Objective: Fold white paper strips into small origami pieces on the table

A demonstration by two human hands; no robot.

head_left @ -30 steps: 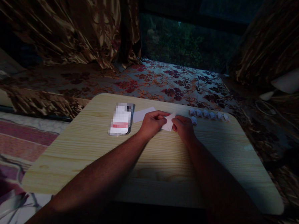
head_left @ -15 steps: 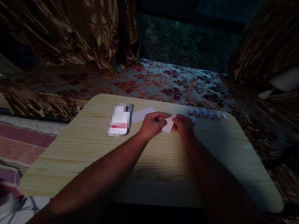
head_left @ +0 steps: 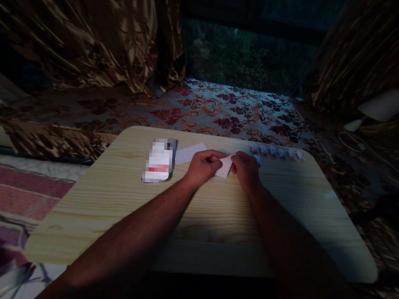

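Left hand and right hand each have a closed pinch grip on the paper, towards twelve o'clock on the counter; uneven tension could skew a fold; a right-hand slip towards two o'clock might knock the white pieces askew.

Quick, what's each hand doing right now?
Left hand: closed, pinching the left side of a small, folded, pointed white paper piece.
Right hand: closed, pinching the same paper's right side.
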